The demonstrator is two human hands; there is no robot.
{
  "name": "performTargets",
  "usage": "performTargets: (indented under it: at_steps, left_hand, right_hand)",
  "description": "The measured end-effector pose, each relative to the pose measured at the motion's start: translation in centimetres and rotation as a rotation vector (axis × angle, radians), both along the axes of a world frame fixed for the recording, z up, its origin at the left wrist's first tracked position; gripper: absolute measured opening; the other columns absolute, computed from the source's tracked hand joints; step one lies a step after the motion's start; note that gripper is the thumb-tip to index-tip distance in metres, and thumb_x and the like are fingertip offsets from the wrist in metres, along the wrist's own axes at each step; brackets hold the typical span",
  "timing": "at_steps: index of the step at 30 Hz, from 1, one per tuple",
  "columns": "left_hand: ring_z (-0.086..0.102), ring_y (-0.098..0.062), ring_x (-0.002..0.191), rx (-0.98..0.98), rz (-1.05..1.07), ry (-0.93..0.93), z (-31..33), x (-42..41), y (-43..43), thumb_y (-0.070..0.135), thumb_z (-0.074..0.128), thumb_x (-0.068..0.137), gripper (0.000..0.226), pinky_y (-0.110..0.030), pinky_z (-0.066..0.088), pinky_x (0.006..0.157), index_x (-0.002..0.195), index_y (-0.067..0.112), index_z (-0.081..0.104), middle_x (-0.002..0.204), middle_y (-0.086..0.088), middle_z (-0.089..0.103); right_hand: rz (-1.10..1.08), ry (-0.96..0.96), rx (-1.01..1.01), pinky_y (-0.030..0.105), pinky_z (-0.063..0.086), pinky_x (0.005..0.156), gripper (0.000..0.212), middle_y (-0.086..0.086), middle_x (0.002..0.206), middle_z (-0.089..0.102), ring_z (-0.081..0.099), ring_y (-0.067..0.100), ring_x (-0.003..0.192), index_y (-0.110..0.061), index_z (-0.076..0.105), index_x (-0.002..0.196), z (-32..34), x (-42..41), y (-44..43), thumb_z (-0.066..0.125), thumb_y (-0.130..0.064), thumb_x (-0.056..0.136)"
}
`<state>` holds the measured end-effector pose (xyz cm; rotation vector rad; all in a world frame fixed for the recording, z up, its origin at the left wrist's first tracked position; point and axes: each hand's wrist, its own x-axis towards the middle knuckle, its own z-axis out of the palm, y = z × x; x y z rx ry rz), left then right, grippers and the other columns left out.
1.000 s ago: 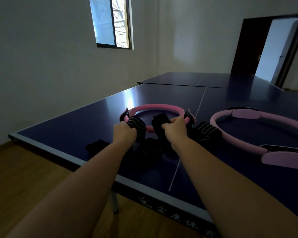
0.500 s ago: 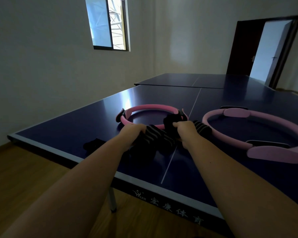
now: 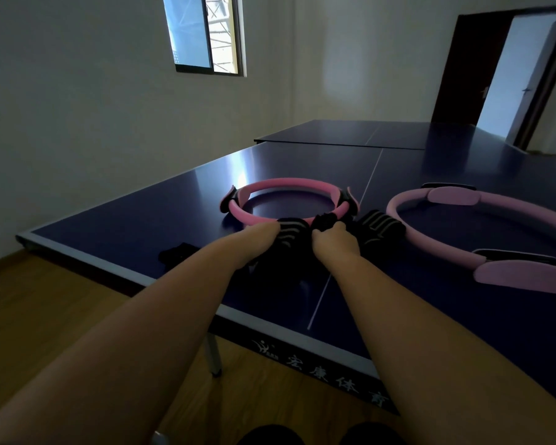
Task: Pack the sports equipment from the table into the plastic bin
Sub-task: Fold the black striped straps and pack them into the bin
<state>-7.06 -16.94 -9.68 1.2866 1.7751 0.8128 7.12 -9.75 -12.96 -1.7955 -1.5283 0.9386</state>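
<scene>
Right, both your forearms reach straight out. Your left hand (image 3: 257, 236) has a closed grip curled on a striped wrap (image 3: 291, 231), and your right hand (image 3: 334, 242) is fisted round bunched black fabric (image 3: 325, 220). Both rest on the glossy navy tabletop (image 3: 142, 220). A pink ring (image 3: 286, 183) lies at 12 o'clock and a lilac ring (image 3: 451, 197) at 2.

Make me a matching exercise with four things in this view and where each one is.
Things: 1 darker pink ring; 2 paler pink ring; 3 left hand; 4 small black item.
Places: A alone near the table's left edge; B gripping a striped black band; C right of the centre line; D just beyond the right hand, which grips black fabric.
Pairs: 1-D, 2-C, 3-B, 4-A.
</scene>
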Motion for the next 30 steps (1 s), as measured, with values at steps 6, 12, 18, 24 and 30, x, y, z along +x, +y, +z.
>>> performTargets:
  at_steps: [6,12,18,24,30]
  left_hand:
    - [0.073,-0.029,0.094,-0.089,0.006,-0.237,-0.5,-0.2,-0.2,0.032,0.058,0.098,0.033,-0.038,0.061,0.074,0.118,0.007,0.063,0.103,-0.014,0.075]
    - [0.071,-0.028,0.098,-0.158,0.048,-0.295,-1.1,-0.1,-0.5,0.032,0.07,0.089,0.036,-0.044,0.058,0.087,0.118,0.012,0.063,0.107,-0.012,0.074]
    - [0.072,-0.025,0.067,-0.052,0.12,-0.421,-1.0,0.7,-1.5,0.019,0.068,0.089,0.028,-0.034,0.059,0.055,0.11,0.001,0.062,0.089,-0.015,0.073]
    - [0.07,-0.026,0.053,0.181,0.23,-0.607,2.3,-1.1,-3.1,0.009,0.064,0.089,0.034,-0.038,0.056,0.045,0.119,0.0,0.052,0.079,-0.016,0.07]
    - [0.071,-0.025,0.067,0.422,0.379,-0.758,4.4,-6.8,-7.6,0.012,0.062,0.088,0.028,-0.029,0.056,0.053,0.112,-0.003,0.063,0.096,-0.018,0.072]
  right_hand:
    - [-0.136,0.226,-0.123,0.038,0.048,0.089,0.085,0.021,0.129,0.055,0.058,0.039,0.103,-0.018,0.043,0.144,-0.3,-1.3,2.2,0.022,-0.071,0.082]
    - [-0.104,0.425,-0.149,0.046,0.048,0.1,0.057,0.021,0.13,0.056,0.059,0.039,0.111,-0.003,0.048,0.134,-0.2,-1.7,1.6,0.05,-0.043,0.093]
    - [-0.046,0.597,-0.077,0.033,0.049,0.057,0.038,0.016,0.096,0.065,0.064,0.03,0.077,-0.008,0.059,0.121,-0.2,-1.4,0.3,0.065,-0.021,0.086]
    - [0.013,0.922,0.014,0.058,0.057,0.083,0.054,0.018,0.108,0.065,0.068,0.037,0.097,-0.03,0.049,0.117,0.3,-2.1,-2.0,0.062,-0.014,0.067]
    - [0.105,0.961,0.112,0.048,0.055,0.092,0.036,0.01,0.106,0.065,0.065,0.03,0.102,-0.023,0.05,0.12,2.6,-5.8,-5.5,0.062,-0.012,0.089]
